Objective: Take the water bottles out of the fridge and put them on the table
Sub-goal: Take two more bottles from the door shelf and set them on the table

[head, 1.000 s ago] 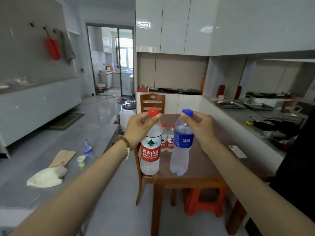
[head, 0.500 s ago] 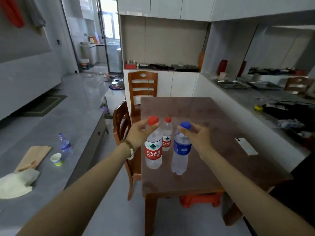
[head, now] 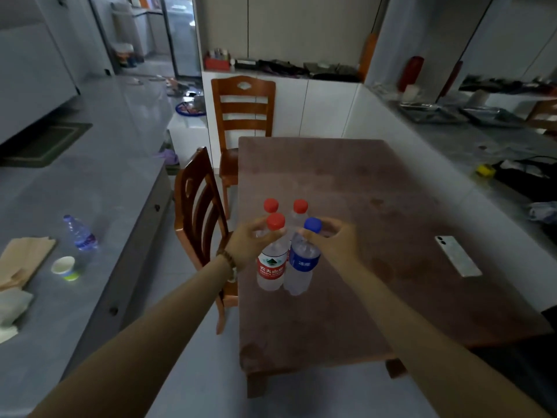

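Left hand [head: 251,241]: pinches the neck of the red-cap bottle [head: 272,260] just under its cap; bottle hangs upright
Right hand [head: 334,241]: pinches the neck of the blue-cap bottle [head: 301,263] the same way; also upright
Key relation: both bottles hang straight below the hands, long axes near vertical, side by side and touching or almost so; their bases are over the table [head: 376,206] near its left edge, and whether they rest on it I cannot tell; the move looks like straight down, each hand serving its own bottle
Behind them: two small bottles [head: 297,217] stand on the table, just beyond the held pair
Count: four bottles at the table, three red caps, one blue; one more bottle [head: 80,233] on the left counter [head: 105,176]; two chairs [head: 202,212]; one phone [head: 458,256] well to the right
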Demonstrator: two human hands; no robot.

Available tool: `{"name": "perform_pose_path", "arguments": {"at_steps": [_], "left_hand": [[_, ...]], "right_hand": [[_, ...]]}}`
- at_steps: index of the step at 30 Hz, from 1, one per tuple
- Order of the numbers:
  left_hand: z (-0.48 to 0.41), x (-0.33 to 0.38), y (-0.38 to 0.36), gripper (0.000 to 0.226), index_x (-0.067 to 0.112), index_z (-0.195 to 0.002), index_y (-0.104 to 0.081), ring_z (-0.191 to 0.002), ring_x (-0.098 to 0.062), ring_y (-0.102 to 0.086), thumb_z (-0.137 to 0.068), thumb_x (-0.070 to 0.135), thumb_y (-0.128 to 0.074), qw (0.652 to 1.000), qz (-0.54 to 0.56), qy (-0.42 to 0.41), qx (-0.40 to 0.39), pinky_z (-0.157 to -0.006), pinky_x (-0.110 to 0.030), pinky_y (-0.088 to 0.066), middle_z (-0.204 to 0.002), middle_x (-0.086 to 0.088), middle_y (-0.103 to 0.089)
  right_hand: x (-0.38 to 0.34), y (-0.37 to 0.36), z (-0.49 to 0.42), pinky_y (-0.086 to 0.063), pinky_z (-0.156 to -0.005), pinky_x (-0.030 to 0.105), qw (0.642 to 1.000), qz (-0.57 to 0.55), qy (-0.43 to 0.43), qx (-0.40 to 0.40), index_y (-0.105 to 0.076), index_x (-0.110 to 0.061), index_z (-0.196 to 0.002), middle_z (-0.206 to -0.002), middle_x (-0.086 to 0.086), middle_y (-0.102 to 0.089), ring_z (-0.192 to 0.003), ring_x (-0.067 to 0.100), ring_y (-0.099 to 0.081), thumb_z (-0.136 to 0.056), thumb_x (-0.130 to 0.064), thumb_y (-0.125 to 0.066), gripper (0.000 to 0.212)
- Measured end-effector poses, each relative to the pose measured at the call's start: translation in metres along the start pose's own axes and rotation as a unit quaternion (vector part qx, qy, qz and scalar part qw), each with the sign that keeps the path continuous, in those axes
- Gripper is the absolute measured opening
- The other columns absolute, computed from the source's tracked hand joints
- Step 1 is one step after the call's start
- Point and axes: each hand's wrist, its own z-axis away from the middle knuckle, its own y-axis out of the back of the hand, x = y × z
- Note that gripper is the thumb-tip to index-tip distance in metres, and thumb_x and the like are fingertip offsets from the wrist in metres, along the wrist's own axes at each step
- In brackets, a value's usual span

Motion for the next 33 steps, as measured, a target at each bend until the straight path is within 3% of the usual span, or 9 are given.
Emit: {"name": "perform_pose_path", "arguments": {"at_steps": [3,6,11,14,17,21,24,30,33], "left_hand": [[-0.009,-0.010,0.000,0.027,0.029,-0.105,-0.066,-0.099,-0.002,-0.061,-0.080,0.041,-0.064,1.000,-0.024,0.000,0.005,-0.083,-0.020,-0.047,-0.104,0.012,-0.067],[-0.015,-0.022,0.002,0.045,0.032,-0.108,-0.066,-0.102,-0.003,-0.061,-0.072,0.059,-0.062,0.999,-0.050,0.006,0.015,-0.089,-0.028,-0.049,-0.107,0.013,-0.068],[-0.018,-0.026,0.000,0.025,0.025,-0.106,-0.066,-0.091,0.015,-0.058,-0.082,0.032,-0.064,0.999,-0.031,0.005,0.014,-0.074,-0.004,-0.045,-0.103,0.014,-0.066],[-0.019,-0.030,-0.001,0.026,0.026,-0.108,-0.065,-0.089,0.019,-0.056,-0.083,0.030,-0.064,0.999,-0.028,0.009,0.018,-0.071,-0.003,-0.044,-0.101,0.017,-0.065],[-0.020,-0.037,-0.004,0.030,0.020,-0.114,-0.062,-0.092,0.011,-0.057,-0.084,0.025,-0.062,0.999,-0.013,0.021,0.021,-0.072,-0.003,-0.042,-0.105,0.015,-0.062],[-0.021,-0.039,-0.008,0.035,0.015,-0.118,-0.060,-0.104,-0.005,-0.054,-0.085,0.025,-0.061,0.999,-0.013,0.029,0.019,-0.087,-0.015,-0.039,-0.111,0.011,-0.060],[-0.023,-0.036,-0.011,0.035,0.016,-0.118,-0.060,-0.106,-0.005,-0.053,-0.085,0.025,-0.061,0.999,-0.009,0.031,0.021,-0.093,-0.023,-0.039,-0.112,0.011,-0.059],[-0.024,-0.035,-0.014,0.035,0.015,-0.120,-0.058,-0.107,-0.006,-0.050,-0.086,0.024,-0.059,0.999,-0.007,0.037,0.024,-0.093,-0.024,-0.037,-0.114,0.009,-0.058],[-0.024,-0.032,-0.013,0.033,0.016,-0.118,-0.059,-0.105,-0.004,-0.051,-0.086,0.025,-0.060,0.999,-0.022,0.036,0.011,-0.091,-0.022,-0.038,-0.114,0.009,-0.059]], "right_hand": [[0.004,-0.006,-0.009,-0.054,-0.081,0.030,1.000,0.015,0.003,-0.016,-0.071,-0.013,-0.102,-0.100,-0.002,-0.071,-0.092,0.014,-0.064,-0.065,-0.030,-0.084,0.043],[0.011,-0.010,-0.016,-0.054,-0.079,0.029,1.000,0.013,0.006,-0.022,-0.072,-0.012,-0.102,-0.101,0.000,-0.071,-0.090,0.013,-0.064,-0.065,-0.029,-0.084,0.043],[0.017,-0.016,-0.021,-0.050,-0.074,0.021,0.999,0.012,0.013,-0.030,-0.071,-0.012,-0.102,-0.094,-0.008,-0.067,-0.087,0.010,-0.062,-0.065,-0.028,-0.084,0.043],[0.020,-0.018,-0.024,-0.046,-0.068,0.012,0.999,0.008,0.020,-0.040,-0.071,-0.013,-0.101,-0.091,-0.011,-0.065,-0.084,0.007,-0.060,-0.066,-0.026,-0.084,0.040],[0.025,-0.017,-0.027,-0.047,-0.069,0.013,0.999,0.001,0.019,-0.045,-0.071,-0.014,-0.100,-0.091,-0.010,-0.066,-0.085,0.009,-0.061,-0.066,-0.027,-0.084,0.039],[0.028,-0.017,-0.032,-0.050,-0.076,0.022,0.998,-0.002,0.017,-0.054,-0.071,-0.014,-0.104,-0.096,-0.007,-0.068,-0.091,0.012,-0.062,-0.067,-0.026,-0.083,0.041],[0.028,-0.015,-0.033,-0.047,-0.073,0.016,0.998,-0.003,0.025,-0.058,-0.070,-0.015,-0.103,-0.093,-0.009,-0.066,-0.089,0.009,-0.061,-0.066,-0.026,-0.083,0.040],[0.033,-0.012,-0.038,-0.051,-0.077,0.021,0.997,-0.006,0.026,-0.076,-0.069,-0.017,-0.099,-0.093,-0.010,-0.066,-0.091,0.011,-0.061,-0.067,-0.027,-0.083,0.036],[0.035,-0.014,-0.040,-0.045,-0.073,0.014,0.996,-0.008,0.025,-0.091,-0.064,-0.021,-0.095,-0.092,-0.013,-0.064,-0.092,0.011,-0.059,-0.068,-0.028,-0.082,0.032]]}}
